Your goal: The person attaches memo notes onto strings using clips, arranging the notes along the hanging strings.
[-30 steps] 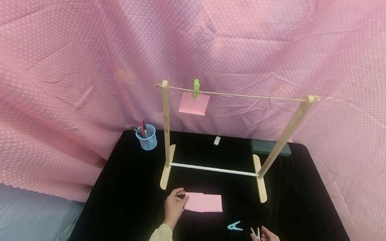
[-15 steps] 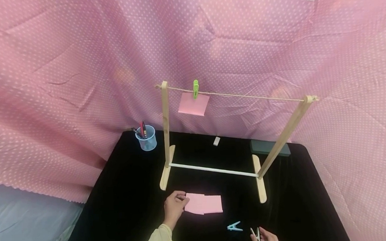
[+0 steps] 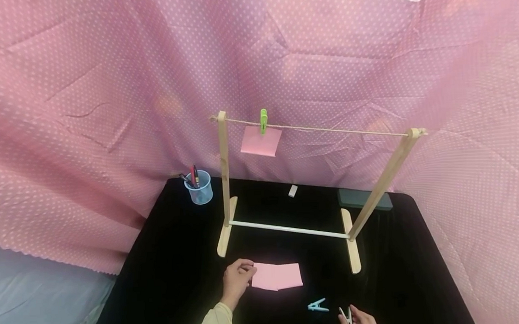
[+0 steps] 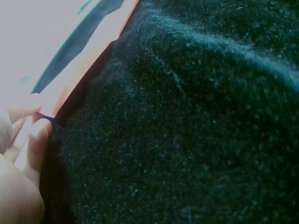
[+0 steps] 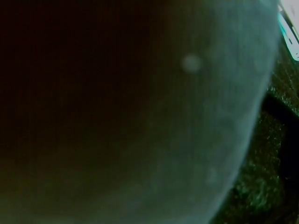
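Observation:
In the head view my left hand (image 3: 237, 281) pinches the left edge of a pink sticky note (image 3: 263, 276), which lies beside another pink note (image 3: 290, 275) on the black table. The left wrist view shows thumb and finger (image 4: 39, 133) at the corner of the pink paper (image 4: 77, 70). At the bottom right, my right hand (image 3: 364, 321) holds a white clothespin (image 3: 350, 316) between thumb and fingers. Left of it lies a light blue clothespin (image 3: 318, 305). A dark blur fills most of the right wrist view, hiding that hand.
Behind the notes stands a wooden frame (image 3: 225, 168) with a string (image 3: 327, 129) across its top. A green clothespin (image 3: 263, 121) clips a pink note (image 3: 260, 142) there. Further back are a blue pen cup (image 3: 200, 193), a white eraser-like block (image 3: 293, 191) and a dark box (image 3: 365, 199).
The left note's lower edge has shifted slightly against the right one, and the two now meet at a small angle. Both hands stay almost where they were.

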Demonstrator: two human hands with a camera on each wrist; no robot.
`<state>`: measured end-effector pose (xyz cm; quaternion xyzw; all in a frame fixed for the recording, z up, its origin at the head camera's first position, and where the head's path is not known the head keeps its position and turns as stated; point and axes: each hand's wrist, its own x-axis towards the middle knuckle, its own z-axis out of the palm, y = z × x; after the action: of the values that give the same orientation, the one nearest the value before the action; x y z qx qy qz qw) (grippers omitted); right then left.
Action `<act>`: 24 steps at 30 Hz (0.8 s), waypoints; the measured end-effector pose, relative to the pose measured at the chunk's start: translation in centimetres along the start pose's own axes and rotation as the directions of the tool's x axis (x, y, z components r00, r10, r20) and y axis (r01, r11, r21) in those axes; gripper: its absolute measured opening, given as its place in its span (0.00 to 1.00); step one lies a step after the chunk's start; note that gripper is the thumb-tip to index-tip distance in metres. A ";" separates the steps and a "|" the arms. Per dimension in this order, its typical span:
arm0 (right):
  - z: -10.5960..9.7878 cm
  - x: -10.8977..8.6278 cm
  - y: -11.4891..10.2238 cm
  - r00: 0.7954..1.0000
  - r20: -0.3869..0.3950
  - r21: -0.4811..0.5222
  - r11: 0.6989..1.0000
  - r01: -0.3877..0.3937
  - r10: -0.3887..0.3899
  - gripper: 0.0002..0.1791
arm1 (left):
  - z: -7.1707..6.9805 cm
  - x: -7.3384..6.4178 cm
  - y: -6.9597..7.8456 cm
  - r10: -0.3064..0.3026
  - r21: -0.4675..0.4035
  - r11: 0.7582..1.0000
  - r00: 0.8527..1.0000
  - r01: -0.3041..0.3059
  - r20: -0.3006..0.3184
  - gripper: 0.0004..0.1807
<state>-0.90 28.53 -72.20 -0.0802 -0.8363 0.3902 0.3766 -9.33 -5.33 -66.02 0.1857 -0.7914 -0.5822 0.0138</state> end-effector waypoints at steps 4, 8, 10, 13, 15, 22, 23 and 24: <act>-0.1 0.1 -0.1 1.000 0.010 -0.046 0.999 -0.018 0.019 0.27 | 0.1 0.0 -0.1 0.001 -0.012 1.000 1.000 -0.001 -0.001 0.08; 0.0 0.1 -0.1 1.000 -0.006 -0.055 0.998 -0.027 0.026 0.26 | 0.0 -0.1 0.0 -0.001 -0.039 0.999 1.000 0.002 0.011 0.08; 0.0 0.1 -0.1 0.999 -0.015 -0.056 0.998 -0.032 0.031 0.25 | 0.0 -0.2 0.0 -0.008 -0.049 0.999 1.000 0.009 0.019 0.09; 0.1 0.1 -0.1 0.998 -0.024 -0.054 0.997 -0.052 0.051 0.24 | -0.1 -0.2 0.2 -0.022 -0.065 0.998 0.999 0.024 0.031 0.09; 0.1 0.1 -0.1 0.998 -0.026 -0.063 0.996 -0.066 0.065 0.24 | -0.1 -0.2 0.2 -0.039 -0.075 0.996 0.998 0.042 0.040 0.08; 0.4 0.0 -0.1 0.997 -0.039 -0.018 0.997 -0.074 0.073 0.23 | -0.5 -0.1 0.3 -0.054 -0.097 0.994 0.997 0.059 0.055 0.08; 0.4 0.0 -0.1 0.996 -0.041 -0.004 0.997 -0.074 0.074 0.23 | -0.5 -0.1 0.3 -0.051 -0.102 0.993 0.997 0.057 0.058 0.08; 0.5 0.0 -0.2 0.996 -0.041 0.002 0.997 -0.077 0.077 0.23 | -0.5 -0.1 0.3 -0.049 -0.108 0.993 0.997 0.056 0.062 0.08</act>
<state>-1.22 28.17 -72.25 -0.1201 -0.8247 0.4030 0.3782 -9.18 -5.70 -65.55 0.1880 -0.7532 -0.6302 -0.0149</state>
